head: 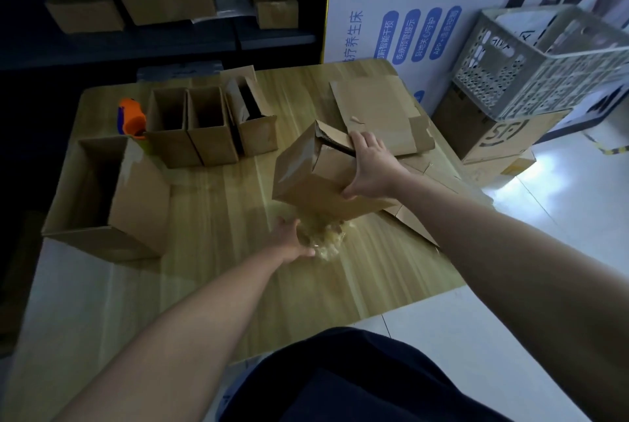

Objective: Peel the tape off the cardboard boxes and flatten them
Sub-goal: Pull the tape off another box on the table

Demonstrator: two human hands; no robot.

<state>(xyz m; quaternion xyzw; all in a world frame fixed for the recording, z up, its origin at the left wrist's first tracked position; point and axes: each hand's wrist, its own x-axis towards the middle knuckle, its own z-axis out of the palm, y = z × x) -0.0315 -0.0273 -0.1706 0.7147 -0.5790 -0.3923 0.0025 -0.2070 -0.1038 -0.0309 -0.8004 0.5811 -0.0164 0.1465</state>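
If the left hand (291, 238) yanks the crumpled tape wad (328, 239) sideways, the strip may snap short or tear the cardboard. The tilted box (306, 180) could also twist free of the right hand (372, 168), which clasps only its upper right edge. The box hangs mid-frame over the table (238, 268), its lower end just above the left fingers, which are curled around the wad.

Both bare forearms are stretched forward. The left arm comes in from 7 o'clock and points toward 1 o'clock; the left hand (292, 238) curls round a crumpled tape wad (328, 242). The right arm enters from 4 o'clock, aimed at 10 o'clock; the right hand (371, 170) grips a tilted box (306, 183), fingers (365, 141) hooked over its upper edge, thumb lower down.
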